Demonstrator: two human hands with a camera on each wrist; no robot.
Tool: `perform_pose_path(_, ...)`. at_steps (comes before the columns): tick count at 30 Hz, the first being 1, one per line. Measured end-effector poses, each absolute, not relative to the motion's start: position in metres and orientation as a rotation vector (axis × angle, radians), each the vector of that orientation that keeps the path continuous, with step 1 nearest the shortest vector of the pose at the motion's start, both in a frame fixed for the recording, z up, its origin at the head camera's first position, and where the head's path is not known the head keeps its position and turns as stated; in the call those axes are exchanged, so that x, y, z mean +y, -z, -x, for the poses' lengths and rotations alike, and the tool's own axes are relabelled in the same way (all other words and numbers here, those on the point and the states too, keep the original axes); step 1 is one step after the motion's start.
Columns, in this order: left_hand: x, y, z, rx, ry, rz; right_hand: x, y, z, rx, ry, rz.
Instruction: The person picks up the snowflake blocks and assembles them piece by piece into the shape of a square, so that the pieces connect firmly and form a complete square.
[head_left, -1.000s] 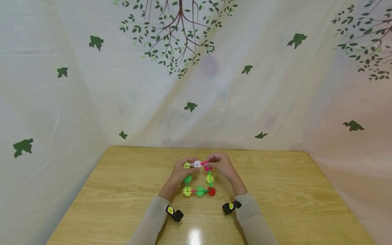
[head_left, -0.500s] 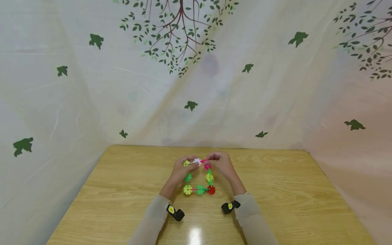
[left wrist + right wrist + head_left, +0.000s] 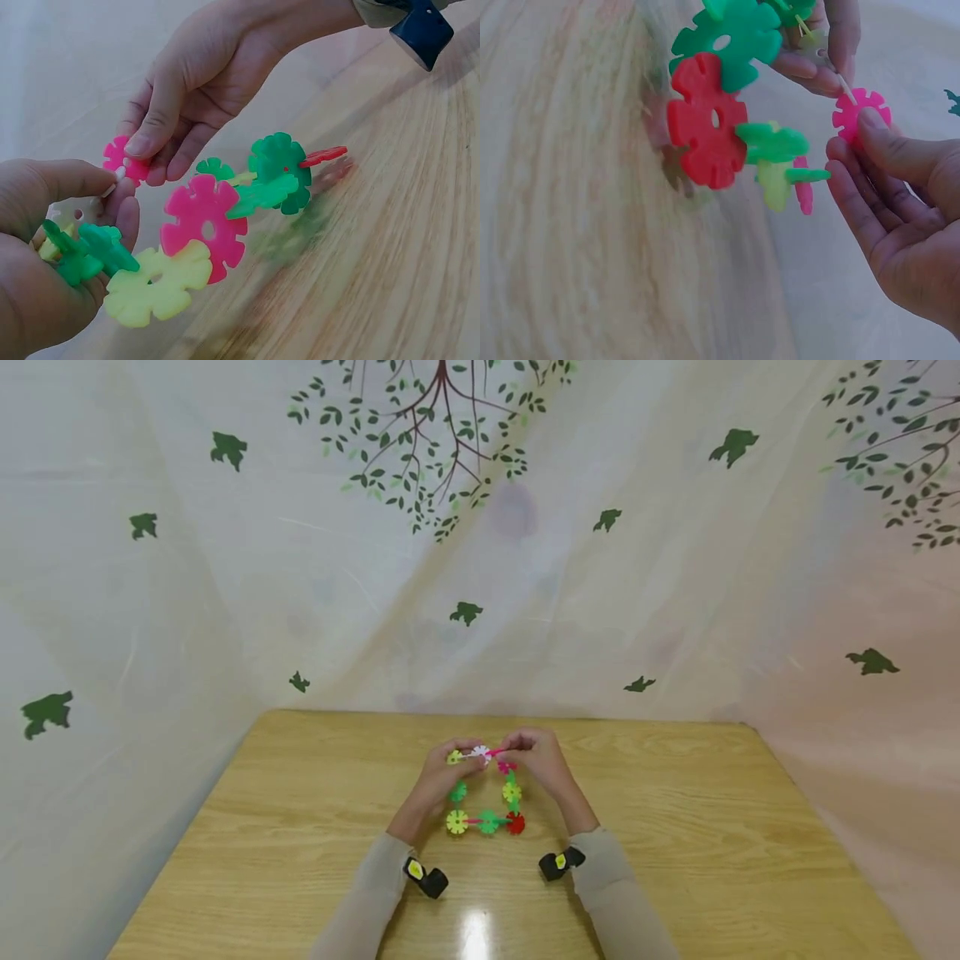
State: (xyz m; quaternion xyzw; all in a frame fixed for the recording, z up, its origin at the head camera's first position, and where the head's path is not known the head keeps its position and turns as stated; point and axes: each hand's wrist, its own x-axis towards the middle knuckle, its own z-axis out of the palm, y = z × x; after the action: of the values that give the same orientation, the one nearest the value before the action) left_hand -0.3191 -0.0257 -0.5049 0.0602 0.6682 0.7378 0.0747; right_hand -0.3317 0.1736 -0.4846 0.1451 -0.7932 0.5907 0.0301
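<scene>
A chain of interlocking plastic flower discs bends into an open frame between the hands, with a yellow disc (image 3: 457, 822), a green disc (image 3: 489, 822) and a red disc (image 3: 515, 823) along its near side. My left hand (image 3: 437, 779) pinches a white disc (image 3: 481, 754) at the far side. With thumb and fingertips, my right hand (image 3: 545, 762) pinches a pink disc (image 3: 862, 114), which meets the white one edge to edge. In the left wrist view, another pink disc (image 3: 202, 225) hangs in the chain beside a pale yellow disc (image 3: 157, 283). The left palm partly hides the green discs (image 3: 94, 251).
The chain is over a wooden table (image 3: 300, 827), its far edge against a pale curtain (image 3: 360, 635) printed with branches and green leaves. Black wrist cameras (image 3: 426, 878) are strapped over the beige sleeves (image 3: 615, 885).
The head view has tilted slightly, shifting everything a little upward in it. Both hands keep their pinch on the white and pink discs, and the chain holds nearly the same shape.
</scene>
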Motion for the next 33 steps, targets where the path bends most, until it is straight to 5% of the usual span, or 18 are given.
perform_pose_path(5, -0.033, 0.504, 0.323, 1.984, -2.219, -0.157, 0.175, 0.478, 0.332, -2.492, -1.79, -0.532)
perform_pose_path(15, -0.038, 0.503, 0.327, 1.989, -2.237, -0.118, 0.186, 0.484, 0.339, -2.652, -1.825, -0.237)
perform_pose_path(33, -0.041, 0.505, 0.333, 2.043, -2.235, -0.103, 0.183, 0.487, 0.337, -2.508, -2.052, -0.119)
